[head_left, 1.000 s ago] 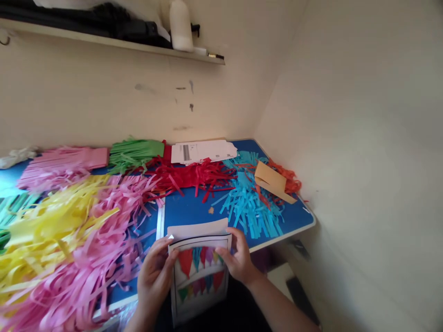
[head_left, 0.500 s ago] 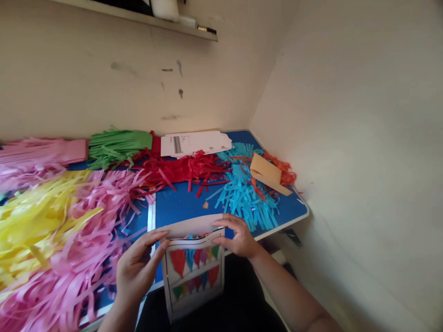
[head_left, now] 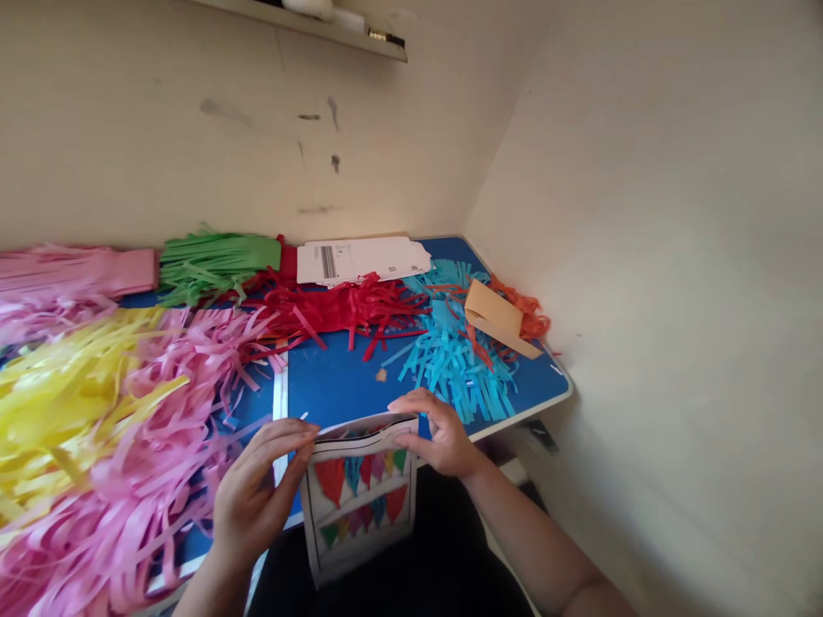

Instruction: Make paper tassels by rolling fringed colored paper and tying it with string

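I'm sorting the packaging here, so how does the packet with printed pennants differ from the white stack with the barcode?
The left hand and right hand hold the packet; neither touches the white stack. The packet is tilted up; the white stack lies flat at the blue table's back. The packet shows colourful pennants; the white stack shows a barcode. Both are largely white.

Above the counter (head_left: 334,377), the shelf (head_left: 347,38) is cut off at the top. By the counter's near edge, the left hand (head_left: 261,488) hides one corner of the packet (head_left: 363,514).
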The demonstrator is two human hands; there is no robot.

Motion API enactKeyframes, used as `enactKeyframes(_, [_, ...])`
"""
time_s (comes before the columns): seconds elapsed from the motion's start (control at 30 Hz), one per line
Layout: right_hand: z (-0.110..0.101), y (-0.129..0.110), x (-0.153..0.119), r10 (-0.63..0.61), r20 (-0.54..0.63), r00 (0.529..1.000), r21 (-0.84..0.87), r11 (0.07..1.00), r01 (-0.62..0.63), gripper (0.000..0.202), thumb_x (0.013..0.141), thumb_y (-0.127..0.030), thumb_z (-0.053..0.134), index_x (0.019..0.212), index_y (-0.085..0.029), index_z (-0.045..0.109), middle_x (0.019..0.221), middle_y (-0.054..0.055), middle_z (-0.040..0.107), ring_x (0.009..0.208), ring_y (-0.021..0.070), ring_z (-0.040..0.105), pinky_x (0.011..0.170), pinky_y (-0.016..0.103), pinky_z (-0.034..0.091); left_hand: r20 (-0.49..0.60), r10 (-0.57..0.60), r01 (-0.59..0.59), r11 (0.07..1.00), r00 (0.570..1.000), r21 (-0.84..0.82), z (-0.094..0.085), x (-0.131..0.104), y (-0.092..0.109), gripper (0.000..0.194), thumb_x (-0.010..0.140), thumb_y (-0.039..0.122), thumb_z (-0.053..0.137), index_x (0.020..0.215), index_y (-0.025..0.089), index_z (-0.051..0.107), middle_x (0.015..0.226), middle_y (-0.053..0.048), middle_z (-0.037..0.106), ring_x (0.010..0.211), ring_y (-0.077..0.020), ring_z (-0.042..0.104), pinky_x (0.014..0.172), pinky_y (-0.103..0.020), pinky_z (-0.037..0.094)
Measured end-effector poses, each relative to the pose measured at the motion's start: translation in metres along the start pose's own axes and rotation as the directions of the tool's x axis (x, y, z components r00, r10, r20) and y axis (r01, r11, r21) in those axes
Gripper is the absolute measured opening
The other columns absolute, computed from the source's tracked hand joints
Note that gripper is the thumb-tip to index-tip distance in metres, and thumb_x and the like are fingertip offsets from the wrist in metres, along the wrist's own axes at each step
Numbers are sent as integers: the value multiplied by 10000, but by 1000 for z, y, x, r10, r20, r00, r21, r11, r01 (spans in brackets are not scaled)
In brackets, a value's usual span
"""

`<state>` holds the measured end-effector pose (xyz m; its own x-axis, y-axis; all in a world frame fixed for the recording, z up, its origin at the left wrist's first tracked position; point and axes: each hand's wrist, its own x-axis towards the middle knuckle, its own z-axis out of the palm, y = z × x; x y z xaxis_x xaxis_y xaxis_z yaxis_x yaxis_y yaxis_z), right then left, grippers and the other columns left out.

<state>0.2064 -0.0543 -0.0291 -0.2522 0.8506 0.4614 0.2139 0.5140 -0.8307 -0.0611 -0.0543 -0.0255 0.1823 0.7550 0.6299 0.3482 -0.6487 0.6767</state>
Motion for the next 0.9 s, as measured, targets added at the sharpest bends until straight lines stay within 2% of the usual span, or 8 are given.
enactKeyframes(0.1, [1,0,-2,13,-24,1000,55,998,-12,168,850,-283,702,987,-239,615,1054,77,699,1021,204,655,932,385,503,77,26,-24,1000,997,-15,-4,0,4,287,832,36,590,1005,251,665,1042,-32,710,1023,-184,668,916,-344,540])
enactKeyframes(0.2, [5,0,-6,62,-16,998,165,985,-59,145,853,-282,699,940,-237,592,1138,88,678,1076,208,645,926,386,501,130,-9,12,1000,991,-26,-2,-1,11,235,843,82,586,1001,242,652,1074,-51,704,1077,-212,654,948,-381,531])
enactKeyframes(0.3, [8,-5,-5,117,-16,993,285,953,-107,157,847,-309,713,880,-227,583,1113,81,697,1057,208,658,913,375,499,84,-149,151,988,985,-18,3,4,20,42,840,206,644,845,234,613,933,-33,705,964,-201,680,847,-332,557])
enactKeyframes(0.37, [8,-10,-1,193,-24,981,310,934,-176,177,845,-327,716,818,-217,581,1062,71,715,1019,199,669,901,354,497,86,-270,266,963,959,47,4,9,25,120,828,334,674,829,232,610,907,-30,716,868,-189,698,746,-282,565])
enactKeyframes(0.47, [2,-19,7,360,52,932,270,893,-360,194,817,-348,735,918,-213,637,1083,70,718,990,198,675,857,328,508,163,-385,359,918,909,167,2,15,30,337,809,520,646,989,236,668,950,-41,759,815,-199,724,706,-270,575])
enactKeyframes(0.53, [-1,-24,11,427,99,899,216,873,-438,290,791,-368,751,1025,-212,676,1081,67,727,972,203,681,842,322,513,193,-409,371,906,892,203,-1,18,33,386,808,574,616,1002,250,696,942,-31,775,800,-198,734,708,-261,580])
enactKeyframes(0.8, [-2,-28,11,471,51,881,158,867,-473,246,792,-424,734,924,-221,779,930,37,776,881,199,712,806,294,527,152,-467,435,877,871,203,-4,23,43,404,789,622,603,883,258,751,894,-20,792,734,-188,742,656,-227,587])
enactKeyframes(0.9, [-8,-33,20,430,102,897,98,893,-439,230,804,-420,728,918,-229,786,907,29,778,835,183,716,742,270,526,165,-440,412,894,883,175,-4,25,46,353,797,583,621,863,262,753,838,-5,789,672,-174,731,594,-212,575])
